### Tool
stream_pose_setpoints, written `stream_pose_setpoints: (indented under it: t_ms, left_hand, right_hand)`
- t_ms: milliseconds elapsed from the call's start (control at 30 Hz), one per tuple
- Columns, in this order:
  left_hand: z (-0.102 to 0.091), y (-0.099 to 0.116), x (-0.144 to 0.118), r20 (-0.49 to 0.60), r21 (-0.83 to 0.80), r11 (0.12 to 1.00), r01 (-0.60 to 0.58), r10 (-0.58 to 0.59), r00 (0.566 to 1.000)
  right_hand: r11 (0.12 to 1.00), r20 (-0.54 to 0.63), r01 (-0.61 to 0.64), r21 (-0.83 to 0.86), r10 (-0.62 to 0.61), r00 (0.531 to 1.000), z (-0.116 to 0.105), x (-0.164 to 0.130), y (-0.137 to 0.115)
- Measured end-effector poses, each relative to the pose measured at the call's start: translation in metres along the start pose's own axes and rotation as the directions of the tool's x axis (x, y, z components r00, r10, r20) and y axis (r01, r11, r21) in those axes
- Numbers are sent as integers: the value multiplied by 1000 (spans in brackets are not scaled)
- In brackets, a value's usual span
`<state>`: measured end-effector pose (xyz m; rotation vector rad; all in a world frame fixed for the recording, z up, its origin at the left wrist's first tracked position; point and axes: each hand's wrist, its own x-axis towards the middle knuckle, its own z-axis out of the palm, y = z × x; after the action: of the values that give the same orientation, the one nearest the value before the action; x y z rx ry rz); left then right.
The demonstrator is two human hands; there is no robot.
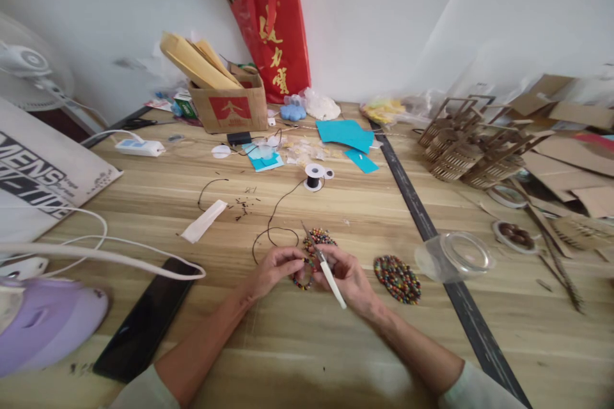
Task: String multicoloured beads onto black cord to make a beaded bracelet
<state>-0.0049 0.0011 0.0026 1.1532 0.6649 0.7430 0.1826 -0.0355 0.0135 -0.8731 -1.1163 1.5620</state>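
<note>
Beaded, floppy, light strand sagged from left hand's pinch; right hand gripped slim white tool; best held by its cord.

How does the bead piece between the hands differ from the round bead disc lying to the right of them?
1. The bead piece in the hands is held off the table by the left hand and right hand; the bead disc lies flat on the table, untouched.
2. The held piece shows as a small curved strip, largely hidden by fingers; the disc is a full, wider round.
3. A white-handled tool crosses the held piece; nothing touches the disc.

Both are made of mixed-colour beads.
</note>
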Motion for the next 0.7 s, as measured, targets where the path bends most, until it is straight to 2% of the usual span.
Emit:
stream_pose_setpoints:
  t_ms: [233,467,700]
  left_hand:
    - [1,4,1,-53,6,1000,-8,8,999]
    - [0,0,2,-146,-25,999,-20,16,989]
    - [1,3,2,-65,-51,992,-119,115,991]
  right_hand:
    - [999,-42,-14,35,16,999,-1,1,-2]
    - [999,-33,-38,26,39,999,-3,1,2]
    - [999,-32,-37,36,38,999,1,2,6]
